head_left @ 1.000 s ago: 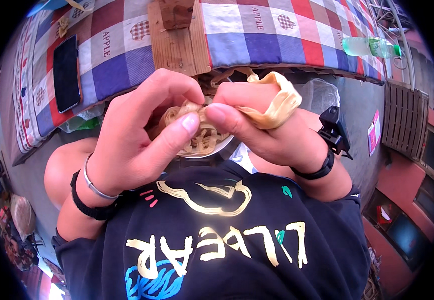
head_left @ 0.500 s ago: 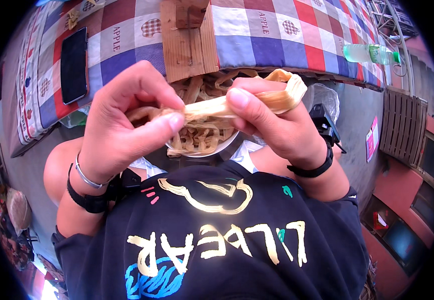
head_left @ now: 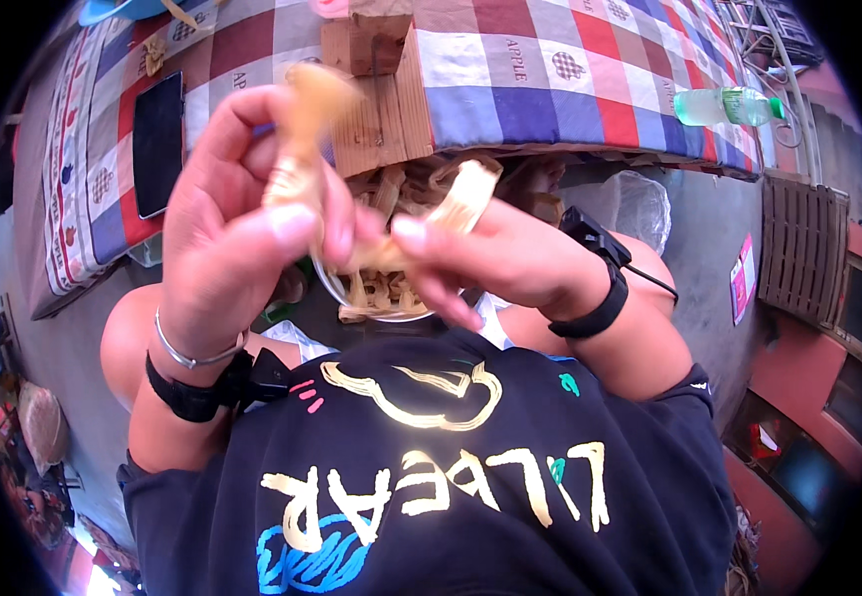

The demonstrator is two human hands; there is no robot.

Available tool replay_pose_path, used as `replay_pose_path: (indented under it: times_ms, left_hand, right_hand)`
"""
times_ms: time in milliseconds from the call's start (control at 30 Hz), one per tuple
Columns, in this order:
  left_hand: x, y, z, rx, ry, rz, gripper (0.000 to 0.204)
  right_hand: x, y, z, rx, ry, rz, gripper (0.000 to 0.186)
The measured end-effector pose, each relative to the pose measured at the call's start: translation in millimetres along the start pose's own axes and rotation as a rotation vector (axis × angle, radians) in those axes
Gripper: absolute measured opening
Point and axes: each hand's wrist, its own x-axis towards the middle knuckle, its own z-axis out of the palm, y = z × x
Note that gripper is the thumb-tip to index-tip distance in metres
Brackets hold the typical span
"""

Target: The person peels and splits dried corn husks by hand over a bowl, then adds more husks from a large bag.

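My left hand (head_left: pixel 242 219) is closed on a pale yellow, flat fibrous strip (head_left: pixel 297 177), whose folded upper end stands up above the fingers, blurred by motion. Between thumb and fingers, my right hand (head_left: pixel 495 253) pinches the same kind of strip; a broad end of it sticks out above the thumb. The two held parts seem to meet between the hands, though fingers and blur hide the join. Below them, a white bowl (head_left: pixel 327 286) holds many similar tan strips (head_left: pixel 381 293), partly covered by both hands.
Ahead is a table with a checked cloth (head_left: pixel 470 104). On it are a wooden stand (head_left: pixel 376 114), a black phone (head_left: pixel 158 144), and a clear bottle with a green cap (head_left: pixel 729 105). A clear plastic bag (head_left: pixel 639 214) hangs at right; a slatted wooden piece (head_left: pixel 803 248) stands farther right.
The strip was stretched level between both hands; now its left part points upward in my left hand. My right hand has moved left and slightly lower, and its strip end is now shorter.
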Motion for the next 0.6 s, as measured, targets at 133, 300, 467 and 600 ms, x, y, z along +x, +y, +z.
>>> replay_pose_path:
  times_ms: [133, 300, 467, 600]
  left_hand:
    - [-0.6, 5.4, 0.8, 0.115, 0.007, -0.117, 0.041]
    - [11.1, -17.5, 1.9, 0.436, -0.215, -0.059, 0.024]
    - [14.0, -9.9, -7.9, 0.651, 0.11, -0.205, 0.013]
    - [23.5, -6.5, -18.7, 0.803, 0.146, -0.111, 0.015]
  right_hand:
    - [-7.4, -15.4, -8.5, -0.311, 0.014, 0.154, 0.06]
    - [6.5, -9.6, 0.5, -0.107, 0.308, -0.474, 0.046]
    - [16.4, -13.9, -13.6, -0.13, 0.521, -0.458, 0.02]
    - [30.3, -12.0, -37.6, -0.216, 0.59, -0.469, 0.017]
